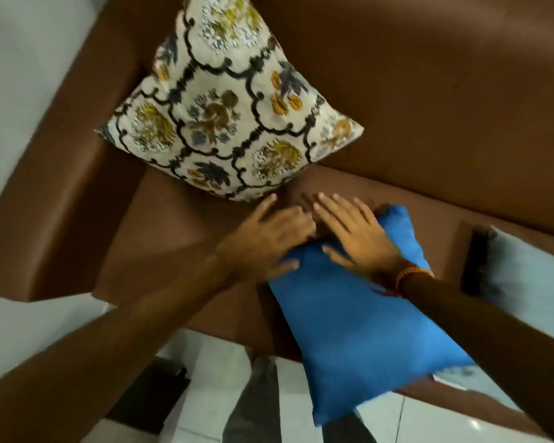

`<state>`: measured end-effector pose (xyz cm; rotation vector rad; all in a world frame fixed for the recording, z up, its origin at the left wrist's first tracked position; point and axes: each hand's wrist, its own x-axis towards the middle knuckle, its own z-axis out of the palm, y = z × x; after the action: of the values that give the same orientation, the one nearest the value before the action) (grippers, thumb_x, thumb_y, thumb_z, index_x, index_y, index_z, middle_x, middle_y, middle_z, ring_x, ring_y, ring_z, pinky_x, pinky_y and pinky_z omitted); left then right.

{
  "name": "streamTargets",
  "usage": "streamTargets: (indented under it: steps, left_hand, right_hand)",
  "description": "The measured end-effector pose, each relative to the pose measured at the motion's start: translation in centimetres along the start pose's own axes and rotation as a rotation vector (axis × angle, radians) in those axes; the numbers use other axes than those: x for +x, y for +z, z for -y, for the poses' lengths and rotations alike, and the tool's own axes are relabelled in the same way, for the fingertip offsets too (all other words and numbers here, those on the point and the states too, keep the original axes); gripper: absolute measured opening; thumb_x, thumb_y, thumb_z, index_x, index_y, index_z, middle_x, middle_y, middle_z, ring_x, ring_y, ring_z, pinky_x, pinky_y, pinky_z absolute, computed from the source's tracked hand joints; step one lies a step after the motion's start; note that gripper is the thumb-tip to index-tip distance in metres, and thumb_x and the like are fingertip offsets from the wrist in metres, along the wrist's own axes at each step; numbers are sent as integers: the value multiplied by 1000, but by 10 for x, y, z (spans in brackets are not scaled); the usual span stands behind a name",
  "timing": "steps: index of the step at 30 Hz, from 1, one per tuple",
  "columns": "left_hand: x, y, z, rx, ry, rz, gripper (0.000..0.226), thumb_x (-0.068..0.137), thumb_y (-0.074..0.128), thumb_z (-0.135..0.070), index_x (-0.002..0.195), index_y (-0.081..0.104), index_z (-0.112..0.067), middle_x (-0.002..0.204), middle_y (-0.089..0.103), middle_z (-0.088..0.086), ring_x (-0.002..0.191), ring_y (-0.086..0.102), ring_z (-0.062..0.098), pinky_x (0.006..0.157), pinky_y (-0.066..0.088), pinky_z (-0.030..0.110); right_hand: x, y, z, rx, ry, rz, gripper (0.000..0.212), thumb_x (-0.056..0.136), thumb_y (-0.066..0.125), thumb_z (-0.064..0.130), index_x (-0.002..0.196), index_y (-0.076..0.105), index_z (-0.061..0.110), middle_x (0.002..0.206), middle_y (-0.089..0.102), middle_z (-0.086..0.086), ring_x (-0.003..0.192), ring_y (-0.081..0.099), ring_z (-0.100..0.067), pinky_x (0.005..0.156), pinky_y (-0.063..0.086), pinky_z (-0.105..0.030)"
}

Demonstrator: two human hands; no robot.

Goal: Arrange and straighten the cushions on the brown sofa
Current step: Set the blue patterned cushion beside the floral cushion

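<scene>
On the brown sofa (429, 91) seat, seen from the head camera, the blue cushion (359, 314) lies flat with its near end hanging over the front edge; a careless push could tip it onto the white tiled floor (211, 372). Both the left hand (269, 238) and right hand (355, 231) rest open-palmed on its far end, fingers spread, grasping nothing. Behind them the floral cushion (227, 113), cream with dark scalloped lines, stands on a corner against the backrest, askew.
</scene>
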<state>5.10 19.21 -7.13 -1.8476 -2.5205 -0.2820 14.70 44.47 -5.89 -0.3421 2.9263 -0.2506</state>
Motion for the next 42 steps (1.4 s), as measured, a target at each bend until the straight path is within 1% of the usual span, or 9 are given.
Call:
streamTargets:
  steps: [5, 9, 15, 19, 23, 27, 31, 38, 42]
  left_hand:
    - [-50, 75, -90, -4, 124, 326, 122, 76, 70, -63, 165, 5, -12, 175, 6, 6, 162, 5, 25, 126, 13, 68]
    - [-53, 103, -133, 60, -45, 249, 100, 91, 68, -46, 165, 11, -10, 174, 11, 7, 161, 14, 28, 122, 20, 70]
    - [-37, 106, -136, -3, -125, 292, 78, 94, 39, -53, 160, 31, -11, 170, 29, 7, 157, 28, 27, 122, 23, 71]
    - [-5, 72, -118, -280, -242, 333, 71, 81, 59, -18, 151, 47, -16, 157, 50, 1, 150, 41, 20, 127, 20, 59]
    - [38, 14, -85, -686, -421, 168, 70, 72, 54, 2, 141, 57, -7, 137, 63, 14, 130, 58, 33, 119, 39, 57]
    - [101, -44, -54, -920, -541, -58, 37, 84, 71, -41, 120, 63, -38, 110, 73, -9, 99, 72, 18, 85, 62, 49]
    - [163, -72, -20, -745, -720, -275, 59, 86, 64, -59, 124, 65, -14, 107, 76, 7, 97, 71, 27, 84, 62, 50]
    - [213, -73, 10, -463, -773, -360, 52, 100, 59, -52, 72, 48, -9, 60, 44, 3, 58, 46, 29, 53, 36, 44]
    - [214, -68, 7, -437, -826, -389, 53, 102, 56, -51, 79, 59, -2, 66, 55, 9, 65, 56, 33, 56, 40, 42]
  right_hand:
    - [-167, 78, -2, -71, -4, 76, 91, 96, 51, 64, 167, 22, 17, 176, 20, -4, 163, 20, -30, 126, 26, -64]
    - [-244, 121, -1, -141, -90, 142, 110, 78, 60, 60, 167, 19, 11, 178, 13, -9, 164, 12, -34, 128, 13, -69]
    - [-237, 131, 1, -227, -20, -1, 56, 112, 15, 21, 163, 30, 4, 172, 28, -16, 159, 30, -35, 125, 28, -68]
    - [-220, 70, -19, 1, -39, -76, 54, 98, 36, 8, 148, 55, -2, 156, 56, -15, 144, 54, -32, 120, 37, -57]
    - [-193, -28, -73, 369, 129, -99, 65, 77, 70, 33, 133, 69, 0, 135, 72, -14, 128, 67, -25, 122, 27, -31]
    - [-143, -108, -125, 574, 347, -241, 51, 64, 75, 35, 109, 76, 10, 96, 78, -4, 90, 69, -11, 88, 54, -34]
    - [-83, -149, -159, 656, 397, -384, 44, 69, 60, 40, 99, 70, 9, 80, 71, -9, 73, 57, -9, 68, 49, -34]
    - [-26, -145, -204, 633, 421, -395, 42, 84, 51, 43, 103, 69, 10, 98, 76, -13, 91, 71, -29, 76, 53, -41]
    - [-21, -131, -211, 649, 439, -432, 24, 87, 46, 45, 95, 62, 29, 82, 67, 9, 72, 60, 10, 61, 41, -8]
